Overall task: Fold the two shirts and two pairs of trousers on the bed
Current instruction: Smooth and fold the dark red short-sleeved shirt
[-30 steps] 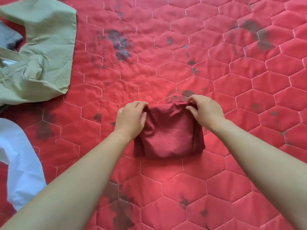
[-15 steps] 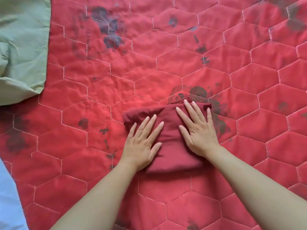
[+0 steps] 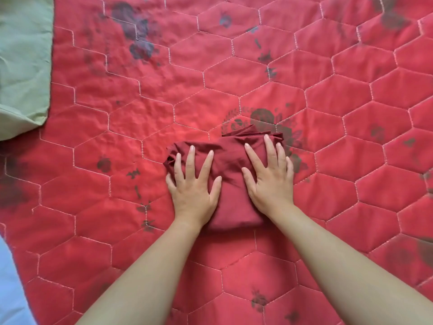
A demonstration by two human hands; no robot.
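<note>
Pressed folded maroon garment (image 3: 230,160) onto quilt (image 3: 164,90) with left hand (image 3: 192,186) and right hand (image 3: 269,179), fingers straight, gripping nothing; green cloth (image 3: 21,66) far left.

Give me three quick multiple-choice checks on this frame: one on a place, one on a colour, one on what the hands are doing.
1. Where on the quilt does the green garment lie? A lower right; B upper left; C centre.
2. What colour is the folded garment? A white; B yellow; C dark red.
3. What are the left hand and right hand doing? A pressing flat on the folded garment; B pinching its corners; C hovering above it.
Key: 1 B, it fills the frame's upper left edge; 2 C, it is a darker red than the quilt beneath; 3 A, the fingers lie straight and spread on the cloth.
</note>
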